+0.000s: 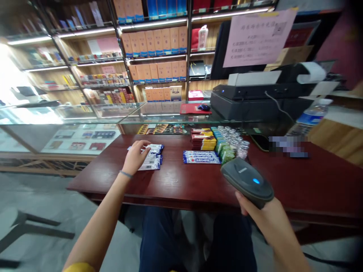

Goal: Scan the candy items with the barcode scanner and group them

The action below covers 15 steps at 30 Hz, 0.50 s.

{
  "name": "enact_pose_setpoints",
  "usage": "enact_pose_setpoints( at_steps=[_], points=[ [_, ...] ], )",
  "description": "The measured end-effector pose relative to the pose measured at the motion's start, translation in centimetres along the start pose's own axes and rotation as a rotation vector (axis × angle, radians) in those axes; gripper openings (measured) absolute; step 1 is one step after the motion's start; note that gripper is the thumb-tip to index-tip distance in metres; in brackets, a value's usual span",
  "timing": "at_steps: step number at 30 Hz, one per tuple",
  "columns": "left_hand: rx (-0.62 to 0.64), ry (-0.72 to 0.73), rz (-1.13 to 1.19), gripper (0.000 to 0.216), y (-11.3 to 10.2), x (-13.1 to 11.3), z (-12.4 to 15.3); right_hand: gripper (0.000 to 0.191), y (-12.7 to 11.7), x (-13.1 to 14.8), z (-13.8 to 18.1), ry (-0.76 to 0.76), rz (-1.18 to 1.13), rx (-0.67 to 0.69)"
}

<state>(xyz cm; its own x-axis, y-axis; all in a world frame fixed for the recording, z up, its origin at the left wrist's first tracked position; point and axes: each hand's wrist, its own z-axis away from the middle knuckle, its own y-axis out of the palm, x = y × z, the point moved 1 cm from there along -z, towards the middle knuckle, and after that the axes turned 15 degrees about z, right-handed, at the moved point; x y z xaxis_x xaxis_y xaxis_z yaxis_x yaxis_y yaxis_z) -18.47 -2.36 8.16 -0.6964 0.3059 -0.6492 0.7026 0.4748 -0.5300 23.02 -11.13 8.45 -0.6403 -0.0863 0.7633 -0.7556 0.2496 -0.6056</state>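
Note:
My left hand (pixel 137 155) reaches over a small group of blue-and-white snack packets (pixel 151 164) at the left of the dark red table. Its thumb and forefinger are apart, and its palm hides part of the top packet (pixel 156 148). My right hand (pixel 262 209) is wrapped around the handle of a grey barcode scanner (pixel 246 179), which has a lit blue light on top. Beyond the scanner lies a neat stack of similar blue-and-white packets (pixel 201 157). Red-and-yellow packets (pixel 203 139), green packets (pixel 226 151) and clear silver-capped bottles (pixel 235 139) stand close by.
A phone (pixel 259 142) and a water bottle (pixel 310 117) are on the right. Behind the table (pixel 170 183) are a glass display counter (pixel 167 115), a mouse (pixel 203 107) and a black printer-like machine (pixel 255 94). A grey stool (pixel 17 223) stands on the floor at left.

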Motion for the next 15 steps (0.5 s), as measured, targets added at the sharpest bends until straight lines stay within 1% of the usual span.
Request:
enact_pose_setpoints(
  at_steps=[3,6,8,11,13,15],
  points=[
    [-0.013,-0.094,-0.054,0.024,-3.5,3.2,2.0,0.033,0.7,0.1,-0.3,0.032,0.031,0.028],
    [0.03,-0.164,-0.051,0.03,-5.3,5.1,3.9,0.037,1.4,-1.0,-1.1,0.062,0.062,0.067],
    [0.092,-0.181,-0.037,0.034,-5.9,5.5,4.9,0.041,1.8,-2.1,-1.7,0.041,0.108,0.16],
    [0.185,-0.146,-0.046,0.034,-6.3,5.4,5.7,0.04,2.1,-3.1,-2.6,0.007,0.143,0.193],
    [0.235,-0.09,-0.083,0.035,-6.3,5.2,6.0,0.039,2.1,-2.9,-2.8,-0.025,0.167,0.186],
    [0.294,-0.029,-0.133,0.038,-6.1,5.0,6.2,0.038,2.0,-2.1,-2.8,-0.073,0.218,0.113]
  ],
)
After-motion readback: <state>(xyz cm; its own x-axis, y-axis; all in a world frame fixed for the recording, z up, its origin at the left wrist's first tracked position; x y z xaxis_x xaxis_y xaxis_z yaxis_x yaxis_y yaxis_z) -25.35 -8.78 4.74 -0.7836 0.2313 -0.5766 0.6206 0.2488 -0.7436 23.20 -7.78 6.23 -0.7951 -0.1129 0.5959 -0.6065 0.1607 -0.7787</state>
